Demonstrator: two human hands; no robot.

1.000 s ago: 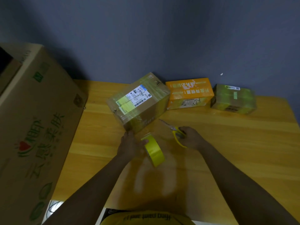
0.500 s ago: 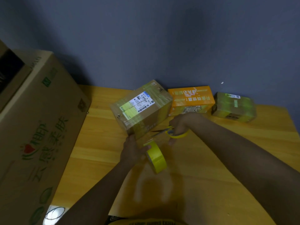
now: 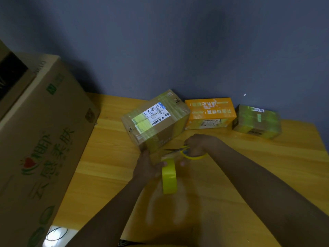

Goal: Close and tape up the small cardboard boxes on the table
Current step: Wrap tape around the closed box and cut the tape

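A brown cardboard box (image 3: 156,120) with a white shipping label and yellowish tape stands tilted at the middle of the wooden table (image 3: 110,148). My left hand (image 3: 147,168) holds a roll of yellow tape (image 3: 169,177) upright just in front of the box. A strip runs from the roll up to the box's near corner. My right hand (image 3: 197,145) grips yellow-handled scissors (image 3: 185,151), their blades pointing left at that strip. An orange box (image 3: 210,113) and a small taped brown box (image 3: 256,121) sit behind, to the right.
A large cardboard carton (image 3: 41,143) with green print fills the left side and overlaps the table's left edge. A blue-grey wall stands right behind the boxes. Bare tabletop lies to the right of my right arm.
My right hand lifted the scissors off the table and swung them left, to the tape strip between roll and box. The left hand kept hold of the roll. The view shifted downward slightly.
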